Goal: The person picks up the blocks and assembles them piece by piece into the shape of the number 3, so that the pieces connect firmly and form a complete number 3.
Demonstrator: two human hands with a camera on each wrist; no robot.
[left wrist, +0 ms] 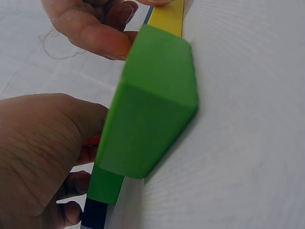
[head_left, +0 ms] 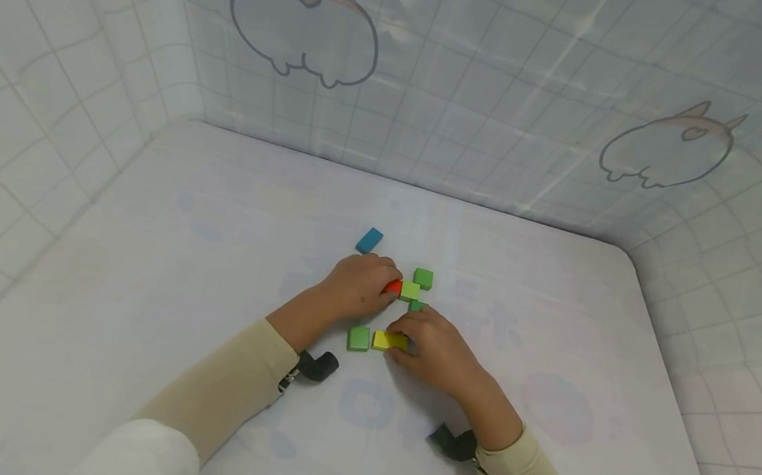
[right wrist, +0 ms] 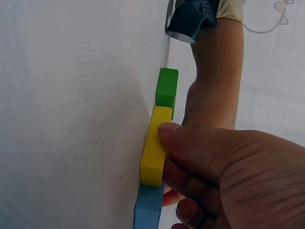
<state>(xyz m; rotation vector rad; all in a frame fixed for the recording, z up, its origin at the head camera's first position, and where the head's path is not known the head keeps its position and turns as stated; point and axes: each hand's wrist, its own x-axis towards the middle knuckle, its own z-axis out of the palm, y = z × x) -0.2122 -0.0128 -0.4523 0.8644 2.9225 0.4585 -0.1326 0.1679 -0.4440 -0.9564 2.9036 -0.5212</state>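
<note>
My left hand [head_left: 359, 286] pinches a small red block [head_left: 393, 287] between thumb and fingers, at the left side of a light green block [head_left: 410, 292]. Nearer to me, my right hand [head_left: 442, 350] grips a yellow oblong block [head_left: 381, 340], its thumb on the near side. Left of the yellow block lies a green block [head_left: 358, 338], which looms large in the left wrist view. A darker green block [head_left: 419, 306] is partly covered by the right hand's fingers. In the right wrist view, a light blue block [right wrist: 148, 207] stands past the yellow block's end.
Behind the light green block sits another green block [head_left: 422, 278]. A blue block [head_left: 370, 240] lies just beyond the left hand. White cloth [head_left: 270, 217] covers the surface, and grid-patterned sheets [head_left: 483, 84] rise at the back and sides. Dark wrist cameras [head_left: 318, 366] stick out below both wrists.
</note>
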